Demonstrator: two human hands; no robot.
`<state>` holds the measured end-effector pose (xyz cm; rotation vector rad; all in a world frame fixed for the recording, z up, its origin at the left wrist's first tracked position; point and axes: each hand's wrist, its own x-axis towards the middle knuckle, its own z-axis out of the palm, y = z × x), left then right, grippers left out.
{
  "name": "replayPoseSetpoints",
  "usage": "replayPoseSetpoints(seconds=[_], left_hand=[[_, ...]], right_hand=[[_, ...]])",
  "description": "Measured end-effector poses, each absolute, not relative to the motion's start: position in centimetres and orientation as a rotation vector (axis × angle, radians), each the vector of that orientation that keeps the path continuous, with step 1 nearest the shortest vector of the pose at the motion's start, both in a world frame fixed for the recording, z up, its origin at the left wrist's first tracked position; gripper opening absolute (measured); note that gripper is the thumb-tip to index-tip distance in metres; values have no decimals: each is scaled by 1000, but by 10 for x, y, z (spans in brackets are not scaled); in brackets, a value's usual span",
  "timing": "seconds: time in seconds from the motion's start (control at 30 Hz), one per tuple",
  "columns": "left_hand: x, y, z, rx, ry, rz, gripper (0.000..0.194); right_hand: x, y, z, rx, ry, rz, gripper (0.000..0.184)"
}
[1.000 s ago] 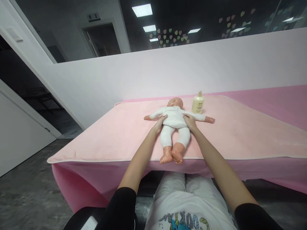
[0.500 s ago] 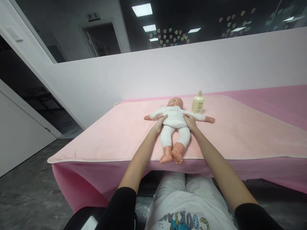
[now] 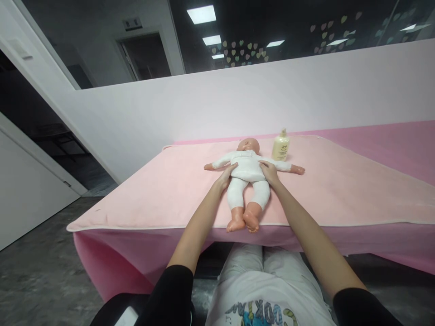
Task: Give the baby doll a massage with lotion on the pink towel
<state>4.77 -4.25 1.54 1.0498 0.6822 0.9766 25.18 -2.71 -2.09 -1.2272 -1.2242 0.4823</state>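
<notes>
A baby doll in a white long-sleeved suit lies on its back, its head away from me and its bare feet towards me. Both its arms are spread out sideways. My left hand grips the left side of the doll's waist, and my right hand clasps the other side. The thumb sides of both hands rest on the white cloth of the torso; some fingers are hidden along the doll's sides. Beyond the doll's arm, on the right, stands a pale yellow pump bottle.
A light pink blanket with a white edge covers the table over a darker pink cloth. Behind the table rises a white wall with dark glass above. The doll's feet reach the table's front edge.
</notes>
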Motion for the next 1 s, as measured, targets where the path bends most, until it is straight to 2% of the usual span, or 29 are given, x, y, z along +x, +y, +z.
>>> replayPoseSetpoints(seconds=[0.27, 0.63, 1.0], left_hand=[[47, -43, 16, 989, 656, 967, 50], [48, -45, 18, 1026, 673, 956, 43], [47, -44, 17, 1032, 691, 950, 48]], right_hand=[[252, -28, -20, -1242, -1240, 476, 31], [251, -27, -21, -1236, -1228, 477, 28], [251, -30, -21, -1222, -1243, 470, 31]])
